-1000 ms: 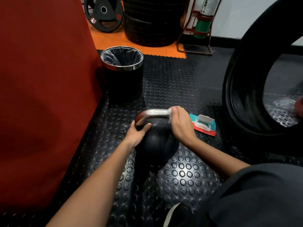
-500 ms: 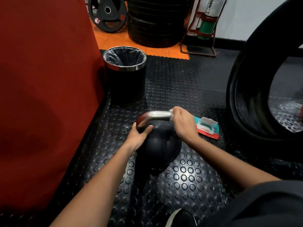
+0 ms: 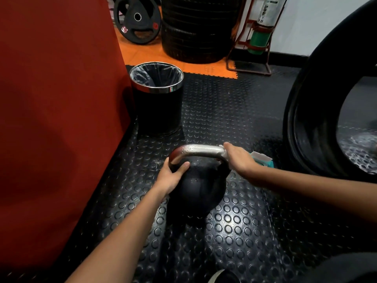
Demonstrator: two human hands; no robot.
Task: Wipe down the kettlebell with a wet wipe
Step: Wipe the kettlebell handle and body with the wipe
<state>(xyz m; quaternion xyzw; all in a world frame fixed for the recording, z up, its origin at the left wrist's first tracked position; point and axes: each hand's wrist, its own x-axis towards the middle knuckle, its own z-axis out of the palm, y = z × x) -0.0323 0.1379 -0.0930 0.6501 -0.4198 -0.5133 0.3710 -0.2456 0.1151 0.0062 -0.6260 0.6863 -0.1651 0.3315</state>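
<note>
— So, from the head camera, where is the thing you're cleaning?

— Right in front of me: the round black kettlebell with a bare steel handle (image 3: pixel 199 180) stands upright on the black studded rubber floor (image 3: pixel 244 231), near the black bin with a chrome rim (image 3: pixel 158 103) and beside the red padded block (image 3: pixel 57 109).

— And your hands?

— My left hand (image 3: pixel 173 176) is clamped around the left foot of the handle, thumb across the shoulder of the ball, to steady it. My right hand (image 3: pixel 239 158) is closed over the right bend of the handle with the white wet wipe (image 3: pixel 224 153) pressed under the fingers; only a small edge of the wipe shows.

— Which step is that?

— The handle, I'd say. The top bar glistens, so it looks done there; the right leg is under the wipe.

— What next?

— I reckon down that leg, then across the ball itself, which looks mostly dry. That calls for a firm left grip so the bell doesn't rock, and probably regripping to reach the left foot I'm covering. The teal wipes packet with a white flip lid (image 3: pixel 263 160) lies just behind my right wrist if I need a fresh one.
</note>
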